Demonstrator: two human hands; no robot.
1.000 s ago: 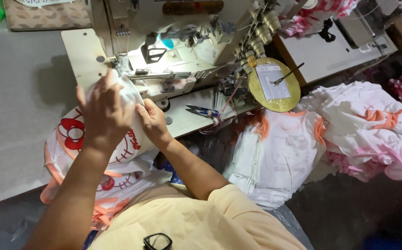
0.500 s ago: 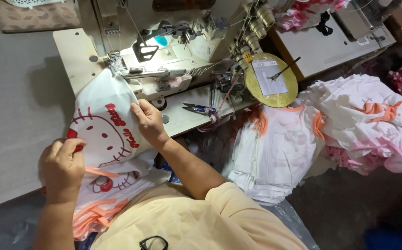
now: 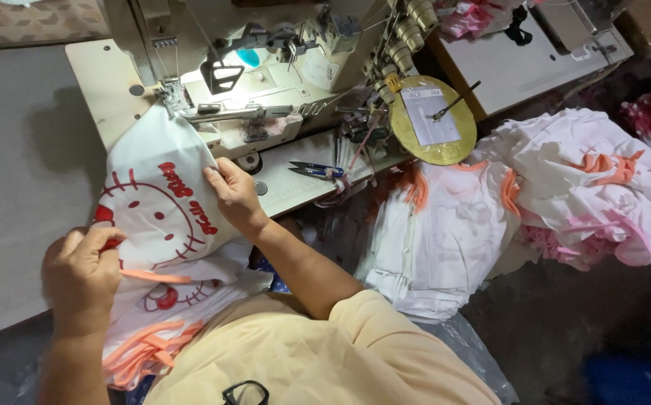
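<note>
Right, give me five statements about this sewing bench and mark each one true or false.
1. The left hand grips the near edge of the white printed garment. True.
2. The right hand holds the snips. False: the snips lie on the table beside the sewing machine, and the right hand rests on the garment.
3. The garment's far end sits under the machine's needle area. True.
4. The stack of white clothes lies to the person's left. False: it is on the right side.
5. A round yellow disc with a paper on it stands right of the machine. True.
</note>
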